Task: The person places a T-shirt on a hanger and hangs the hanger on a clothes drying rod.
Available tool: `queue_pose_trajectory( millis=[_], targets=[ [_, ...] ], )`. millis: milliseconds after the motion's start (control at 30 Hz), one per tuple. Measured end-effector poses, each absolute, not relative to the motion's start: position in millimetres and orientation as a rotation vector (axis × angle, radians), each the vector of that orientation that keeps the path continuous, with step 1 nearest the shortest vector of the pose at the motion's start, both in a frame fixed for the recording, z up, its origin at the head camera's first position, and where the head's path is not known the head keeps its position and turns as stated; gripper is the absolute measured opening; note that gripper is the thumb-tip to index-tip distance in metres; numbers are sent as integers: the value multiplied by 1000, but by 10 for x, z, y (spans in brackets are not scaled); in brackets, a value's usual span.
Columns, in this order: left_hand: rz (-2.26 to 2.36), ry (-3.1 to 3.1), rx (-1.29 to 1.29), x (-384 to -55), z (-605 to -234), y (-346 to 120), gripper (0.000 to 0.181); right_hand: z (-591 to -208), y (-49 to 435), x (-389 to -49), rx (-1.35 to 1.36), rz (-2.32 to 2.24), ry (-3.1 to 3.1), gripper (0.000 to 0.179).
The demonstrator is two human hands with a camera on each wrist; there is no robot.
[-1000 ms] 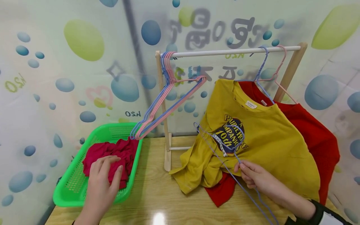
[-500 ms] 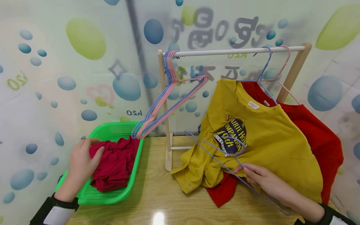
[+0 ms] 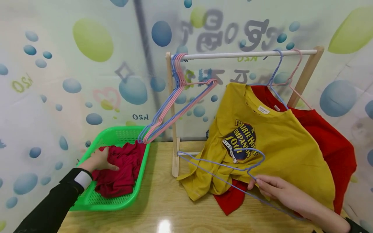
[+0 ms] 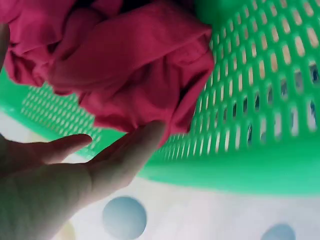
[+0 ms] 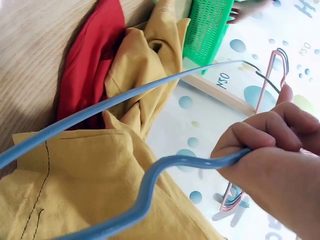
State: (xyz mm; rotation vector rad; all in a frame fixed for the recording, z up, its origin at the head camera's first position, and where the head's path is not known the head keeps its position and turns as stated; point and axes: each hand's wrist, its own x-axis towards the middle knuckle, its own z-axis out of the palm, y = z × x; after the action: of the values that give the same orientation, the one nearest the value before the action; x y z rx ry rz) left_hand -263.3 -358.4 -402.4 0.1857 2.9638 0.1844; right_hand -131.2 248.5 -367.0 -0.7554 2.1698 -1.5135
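Observation:
In the head view, my left hand [image 3: 100,160] rests on a crumpled crimson garment [image 3: 123,176] at the left side of a green plastic basket [image 3: 109,206]. Its thumb is spread, and the far fingers are partly hidden. The left wrist view has extended fingers [image 4: 122,157] against the edge of the crimson cloth [image 4: 135,55]. My right hand [image 3: 279,191] pinches a blue clothes hanger [image 5: 175,161] just below its hook, with the fingers [image 5: 250,132] curled round the wire. The hanger slants in front of a yellow shirt [image 3: 279,139], its far end pointing left.
A rack with a white rail [image 3: 227,55] stands behind on the wooden table [image 3: 157,194]. Several pink and blue hangers [image 3: 166,110] hang at its left end. The yellow shirt and a red shirt [image 3: 332,142] hang on the right. A patterned sheet backs everything.
My left hand has moved from above the middle of the crimson garment to its left side and down onto it. The blue hanger's far end has swung left and lower in my right hand.

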Motion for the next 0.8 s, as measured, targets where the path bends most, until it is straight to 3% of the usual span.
queue_pose_trajectory(
  millis=[133, 433, 733, 800],
  targets=[
    [146, 2879, 101, -2714, -4121, -3594, 118, -3676, 2476, -1295, -824, -1565, 2116, 30],
    [179, 2753, 129, -2823, -4241, -3578, 91, -3652, 2485, -1302, -796, -1554, 2127, 30],
    [232, 3028, 317, -2900, -4373, -3597, 14, -3659, 2520, -1302, -705, -1575, 2071, 32],
    [341, 3053, 314, -2862, -4276, -3592, 12, -3659, 2533, -1299, -692, -1580, 2060, 32]
  ],
)
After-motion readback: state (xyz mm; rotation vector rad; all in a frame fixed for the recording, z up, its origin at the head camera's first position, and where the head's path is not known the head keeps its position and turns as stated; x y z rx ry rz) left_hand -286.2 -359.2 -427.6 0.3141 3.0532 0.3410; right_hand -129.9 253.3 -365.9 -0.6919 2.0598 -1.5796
